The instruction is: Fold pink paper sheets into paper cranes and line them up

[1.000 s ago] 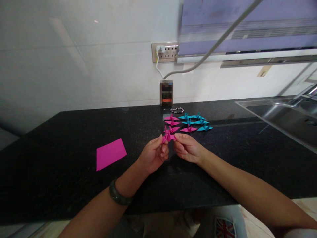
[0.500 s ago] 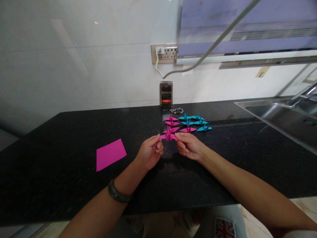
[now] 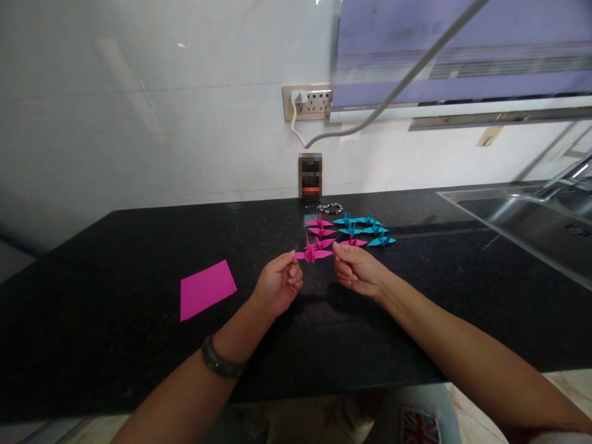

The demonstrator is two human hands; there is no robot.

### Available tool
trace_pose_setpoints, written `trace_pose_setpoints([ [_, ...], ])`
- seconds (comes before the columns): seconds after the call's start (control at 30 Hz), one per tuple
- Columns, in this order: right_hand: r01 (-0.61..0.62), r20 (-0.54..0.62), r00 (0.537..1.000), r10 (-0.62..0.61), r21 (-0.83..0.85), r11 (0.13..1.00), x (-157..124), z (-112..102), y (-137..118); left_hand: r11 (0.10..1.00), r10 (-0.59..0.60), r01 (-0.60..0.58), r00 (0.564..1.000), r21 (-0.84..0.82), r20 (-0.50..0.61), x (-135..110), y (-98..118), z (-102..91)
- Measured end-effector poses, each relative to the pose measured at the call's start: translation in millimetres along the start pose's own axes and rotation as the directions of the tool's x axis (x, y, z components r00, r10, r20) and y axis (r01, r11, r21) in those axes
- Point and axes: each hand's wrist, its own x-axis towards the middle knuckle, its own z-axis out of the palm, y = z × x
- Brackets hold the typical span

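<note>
A pink paper crane point(image 3: 313, 253) is stretched between my two hands above the black counter point(image 3: 115, 259). My left hand point(image 3: 279, 285) pinches its left wing tip, fingers curled. My right hand point(image 3: 356, 269) pinches the right wing tip. Just behind lie several finished cranes in rows, pink ones point(image 3: 320, 231) on the left and blue ones point(image 3: 365, 227) on the right. A flat pink paper square point(image 3: 206, 288) lies on the counter to the left of my left hand.
A small dark box point(image 3: 310, 176) and a bead bracelet point(image 3: 330, 208) sit at the wall behind the cranes. A steel sink point(image 3: 522, 219) fills the counter's right end. A wall socket point(image 3: 308, 102) with a white cable hangs above.
My hands have drawn apart, spreading the crane's wings flat, and moved it a little forward toward the rows of cranes.
</note>
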Motion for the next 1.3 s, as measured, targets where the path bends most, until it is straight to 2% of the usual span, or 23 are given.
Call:
trace_pose_setpoints([
  [0.07,0.032,-0.047,0.998,-0.034,-0.037,0.999,-1.2,-5.0,-8.8,0.999,0.036,-0.036,0.999,-0.011,-0.031,1.9,4.6,-1.9],
  [0.1,0.083,-0.087,0.992,-0.089,-0.075,0.994,-2.1,-7.6,-13.9,0.998,0.067,-0.067,0.997,-0.002,-0.043,2.9,6.9,-2.8],
  [0.2,0.221,-0.198,0.941,-0.274,-0.255,0.941,-4.8,-12.0,-27.5,0.991,0.119,-0.114,0.991,0.071,-0.067,5.5,12.2,-5.9],
  [0.27,0.246,-0.211,0.908,-0.362,-0.432,0.868,-5.5,-10.4,-33.0,0.987,0.103,-0.095,0.993,0.132,-0.056,6.7,13.6,-8.1],
  [0.33,0.243,-0.144,0.898,-0.416,-0.626,0.741,-4.7,-5.0,-35.8,0.981,0.046,-0.041,0.999,0.188,-0.022,7.2,13.6,-10.0],
  [0.43,0.318,0.077,0.892,-0.445,-0.806,0.499,-1.4,7.9,-39.1,0.968,0.014,-0.015,1.000,0.251,0.006,6.5,12.1,-11.8],
  [0.53,0.406,0.294,0.879,-0.375,-0.875,0.265,2.4,20.8,-45.3,0.948,-0.006,-0.003,1.000,0.320,0.028,5.1,10.6,-13.3],
  [0.63,0.463,0.423,0.870,-0.253,-0.878,0.122,4.9,28.3,-52.6,0.917,-0.054,0.032,0.997,0.398,0.046,4.3,10.3,-15.5],
  [0.8,0.449,0.443,0.892,-0.088,-0.891,0.062,1.4,29.4,-55.5,0.880,-0.154,0.108,0.986,0.462,0.063,3.7,11.6,-16.8],
  [0.93,0.377,0.372,0.926,-0.061,-0.917,0.126,-7.4,29.9,-50.5,0.832,-0.231,0.158,0.970,0.532,0.072,2.1,11.3,-16.6],
  [1.03,0.413,0.414,0.910,-0.029,-0.897,0.159,-14.2,32.1,-46.9,0.804,-0.274,0.175,0.957,0.569,0.093,0.7,10.1,-17.8],
  [1.13,0.440,0.438,0.898,-0.048,-0.882,0.170,-20.6,34.1,-43.2,0.774,-0.314,0.208,0.946,0.598,0.077,0.0,9.3,-19.0],
  [1.3,0.378,0.363,0.924,-0.120,-0.913,0.150,-30.9,35.0,-35.8,0.740,-0.347,0.220,0.935,0.635,0.080,0.3,8.3,-19.0],
])
